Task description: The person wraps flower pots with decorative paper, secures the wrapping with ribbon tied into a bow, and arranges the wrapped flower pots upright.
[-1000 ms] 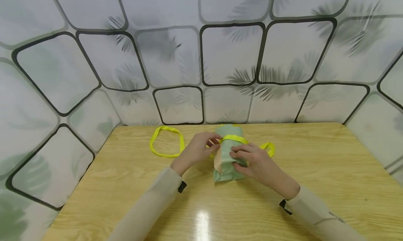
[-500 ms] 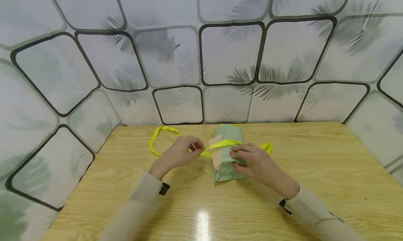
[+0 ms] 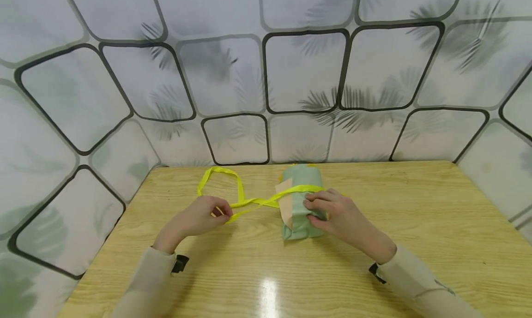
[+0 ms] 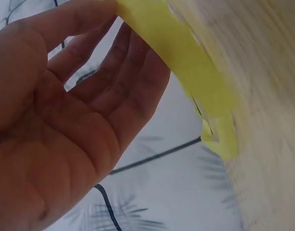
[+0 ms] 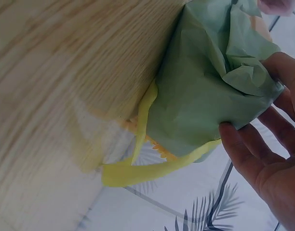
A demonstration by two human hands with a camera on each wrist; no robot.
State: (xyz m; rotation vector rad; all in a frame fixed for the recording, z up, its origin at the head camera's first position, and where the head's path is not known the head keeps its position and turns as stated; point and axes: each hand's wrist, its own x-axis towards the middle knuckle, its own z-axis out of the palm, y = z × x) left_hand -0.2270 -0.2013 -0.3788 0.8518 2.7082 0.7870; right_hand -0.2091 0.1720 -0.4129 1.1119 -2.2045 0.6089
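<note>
A folded, smooth green bundle [image 3: 302,219] with a beige patch [image 3: 286,207] on its left side lies on the wooden table in the head view. One yellow strap [image 3: 301,189] crosses over its top and runs left. My left hand [image 3: 195,221] pinches the strap's far part between thumb and fingertips; the left wrist view has the yellow band [image 4: 186,62] leading away from those fingertips. On the bundle's right side, my right hand [image 3: 338,214] grips the green material with curled fingers. Its yellow strap loop [image 5: 133,174] hangs beside the bundle in the right wrist view.
Another yellow strap loop [image 3: 239,184] lies on the table [image 3: 395,193], left of the bundle. Orange scalloped trim [image 5: 162,151] shows at the bundle's end. A patterned wall covering [image 3: 307,73] rises along the table's back edge and sides.
My left hand has moved left and toward me from the bundle, drawing the yellow strap out into a longer line. The right hand and the bundle have hardly moved.
</note>
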